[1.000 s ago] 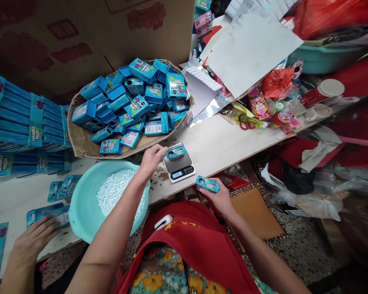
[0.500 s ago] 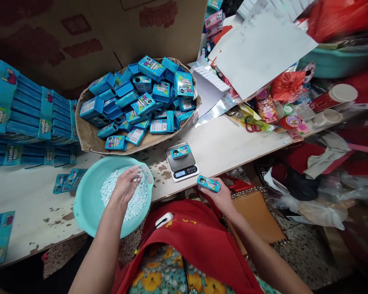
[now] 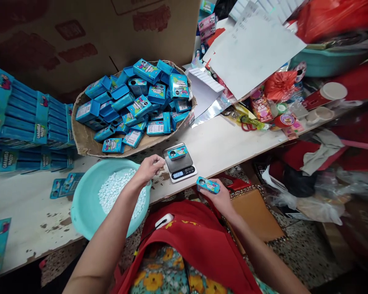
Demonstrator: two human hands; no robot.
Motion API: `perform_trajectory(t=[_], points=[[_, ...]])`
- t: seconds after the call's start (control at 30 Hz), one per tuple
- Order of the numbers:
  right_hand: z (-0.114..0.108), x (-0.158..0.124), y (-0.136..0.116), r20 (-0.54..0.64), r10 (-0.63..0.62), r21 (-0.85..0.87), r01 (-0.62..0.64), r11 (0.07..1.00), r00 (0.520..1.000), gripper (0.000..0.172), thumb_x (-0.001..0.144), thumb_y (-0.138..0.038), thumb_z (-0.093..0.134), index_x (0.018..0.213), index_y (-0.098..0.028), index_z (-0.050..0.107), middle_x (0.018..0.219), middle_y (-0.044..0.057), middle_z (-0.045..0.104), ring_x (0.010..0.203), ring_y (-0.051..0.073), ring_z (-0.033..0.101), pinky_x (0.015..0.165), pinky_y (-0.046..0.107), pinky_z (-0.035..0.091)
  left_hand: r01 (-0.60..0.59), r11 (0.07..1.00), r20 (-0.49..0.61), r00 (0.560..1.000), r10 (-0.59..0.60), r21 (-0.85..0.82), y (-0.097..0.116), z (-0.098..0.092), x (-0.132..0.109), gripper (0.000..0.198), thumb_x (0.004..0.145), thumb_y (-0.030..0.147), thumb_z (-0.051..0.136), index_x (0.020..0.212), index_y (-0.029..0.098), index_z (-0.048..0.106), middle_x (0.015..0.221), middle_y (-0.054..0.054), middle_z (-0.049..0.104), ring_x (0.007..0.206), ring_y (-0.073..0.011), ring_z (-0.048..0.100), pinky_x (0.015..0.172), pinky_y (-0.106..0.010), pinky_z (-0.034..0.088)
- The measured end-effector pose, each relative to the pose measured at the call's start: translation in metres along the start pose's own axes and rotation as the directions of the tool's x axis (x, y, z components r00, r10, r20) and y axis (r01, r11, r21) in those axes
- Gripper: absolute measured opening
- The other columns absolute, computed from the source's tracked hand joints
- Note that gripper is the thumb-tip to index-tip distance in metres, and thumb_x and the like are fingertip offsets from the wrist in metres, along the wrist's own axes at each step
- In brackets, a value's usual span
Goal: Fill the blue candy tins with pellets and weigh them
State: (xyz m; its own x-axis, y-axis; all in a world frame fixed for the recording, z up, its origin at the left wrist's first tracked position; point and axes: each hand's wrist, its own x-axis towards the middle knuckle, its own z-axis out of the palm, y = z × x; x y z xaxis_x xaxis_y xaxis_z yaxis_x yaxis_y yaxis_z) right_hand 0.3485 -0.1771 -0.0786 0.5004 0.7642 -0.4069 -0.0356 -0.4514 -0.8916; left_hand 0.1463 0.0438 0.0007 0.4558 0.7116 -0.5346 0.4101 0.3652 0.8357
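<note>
- risk: small tablets [image 3: 116,190] could slip from the left hand [image 3: 149,167] onto the tabletop [image 3: 233,143] — its fingertips are bunched tight, though what they pinch is too small to tell.
- a knock to the scale [image 3: 184,165] might shift the tin [image 3: 177,152] on it.
- that tin lies just right of the left hand, apart from it.
- the right hand [image 3: 221,198] grips a spare tin [image 3: 207,184] past the tabletop edge — it could drop to the floor [image 3: 297,249].

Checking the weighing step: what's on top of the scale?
One small blue tin lies on the scale, toward its back edge; nothing else. Its contents and the plate beneath it are hidden. The lit display is unreadable. The right hand holds another tin.
</note>
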Motion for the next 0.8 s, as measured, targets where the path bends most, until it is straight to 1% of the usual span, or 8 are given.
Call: perform_trajectory(t=[0.07, 0.13, 0.23, 0.33, 0.43, 0.53, 0.7, 0.8], points=[[-0.001, -0.001, 0.001, -0.011, -0.003, 0.001, 0.003, 1.0, 1.0, 0.047, 0.062, -0.042, 0.08, 0.095, -0.02, 0.056, 0.085, 0.002, 0.067, 0.075, 0.018, 0.061, 0.072, 0.031, 0.048, -0.011, 0.996, -0.022, 1.0, 0.013, 0.086, 0.005, 0.006, 0.007, 0.025, 0.071, 0.039, 0.061, 0.071, 0.016, 0.052, 0.056, 0.005, 0.048, 0.045, -0.0069, 0.038, 0.045, -0.02, 0.027], [-0.002, -0.002, 0.002, -0.025, -0.002, -0.001, 0.002, 1.0, 1.0, 0.046, 0.062, -0.041, 0.08, 0.094, -0.02, 0.056, 0.085, 0.002, 0.067, 0.074, 0.017, 0.061, 0.072, 0.031, 0.048, -0.061, 0.964, -0.053, 0.996, 0.077, 0.259, 0.01, 0.011, 0.015, 0.023, 0.073, 0.039, 0.06, 0.07, 0.017, 0.053, 0.057, 0.004, 0.049, 0.049, -0.0096, 0.042, 0.049, -0.022, 0.03], [-0.002, -0.002, 0.003, -0.032, 0.009, -0.002, -0.009, 1.0, 0.999, 0.045, 0.062, -0.042, 0.08, 0.094, -0.02, 0.056, 0.084, 0.002, 0.067, 0.073, 0.017, 0.06, 0.071, 0.03, 0.048, -0.171, 0.782, -0.025, 0.973, 0.231, 0.599, 0.019, 0.02, 0.026, 0.011, 0.074, 0.028, 0.06, 0.073, 0.018, 0.057, 0.069, 0.0, 0.058, 0.066, -0.015, 0.052, 0.06, -0.025, 0.034], [-0.001, -0.003, 0.003, -0.029, 0.017, 0.0, -0.017, 1.0, 0.999, 0.046, 0.062, -0.042, 0.079, 0.094, -0.02, 0.056, 0.085, 0.002, 0.067, 0.073, 0.017, 0.06, 0.071, 0.03, 0.048, -0.21, 0.583, 0.027, 0.952, 0.306, 0.785, 0.026, 0.029, 0.036, 0.009, 0.075, 0.021, 0.059, 0.083, 0.019, 0.059, 0.084, -0.004, 0.06, 0.078, -0.0187, 0.054, 0.065, -0.027, 0.035], [-0.002, -0.003, 0.004, -0.031, 0.019, -0.002, -0.019, 1.0, 0.999, 0.046, 0.062, -0.042, 0.079, 0.094, -0.02, 0.056, 0.085, 0.002, 0.067, 0.073, 0.017, 0.06, 0.071, 0.03, 0.048, -0.22, 0.49, 0.068, 0.948, 0.31, 0.843, 0.028, 0.033, 0.041, 0.016, 0.075, 0.019, 0.058, 0.091, 0.021, 0.059, 0.089, -0.005, 0.057, 0.081, -0.0202, 0.055, 0.066, -0.029, 0.036], [-0.003, -0.003, 0.004, -0.03, 0.019, -0.002, -0.019, 1.0, 0.999, 0.046, 0.062, -0.043, 0.079, 0.095, -0.02, 0.056, 0.085, 0.002, 0.067, 0.074, 0.017, 0.061, 0.071, 0.03, 0.048, -0.246, 0.454, 0.095, 0.939, 0.33, 0.856, 0.029, 0.033, 0.042, 0.019, 0.075, 0.015, 0.055, 0.093, 0.022, 0.059, 0.09, -0.005, 0.055, 0.082, -0.0206, 0.055, 0.067, -0.029, 0.037], [-0.003, -0.003, 0.006, -0.034, 0.02, 0.005, -0.02, 1.0, 0.999, 0.046, 0.062, -0.043, 0.079, 0.095, -0.02, 0.056, 0.086, 0.002, 0.068, 0.074, 0.018, 0.061, 0.071, 0.03, 0.048, -0.302, 0.458, 0.106, 0.908, 0.405, 0.836, 0.031, 0.031, 0.04, 0.022, 0.074, 0.011, 0.051, 0.09, 0.021, 0.061, 0.09, -0.005, 0.059, 0.085, -0.0204, 0.056, 0.071, -0.029, 0.039], [-0.003, -0.003, 0.007, -0.034, 0.017, 0.002, -0.017, 1.0, 0.999, 0.046, 0.062, -0.043, 0.079, 0.095, -0.02, 0.056, 0.086, 0.002, 0.068, 0.074, 0.018, 0.061, 0.071, 0.031, 0.048, -0.306, 0.507, 0.076, 0.902, 0.424, 0.806, 0.033, 0.029, 0.038, 0.021, 0.073, 0.01, 0.048, 0.084, 0.02, 0.062, 0.086, -0.004, 0.063, 0.082, -0.0195, 0.057, 0.071, -0.029, 0.04]])
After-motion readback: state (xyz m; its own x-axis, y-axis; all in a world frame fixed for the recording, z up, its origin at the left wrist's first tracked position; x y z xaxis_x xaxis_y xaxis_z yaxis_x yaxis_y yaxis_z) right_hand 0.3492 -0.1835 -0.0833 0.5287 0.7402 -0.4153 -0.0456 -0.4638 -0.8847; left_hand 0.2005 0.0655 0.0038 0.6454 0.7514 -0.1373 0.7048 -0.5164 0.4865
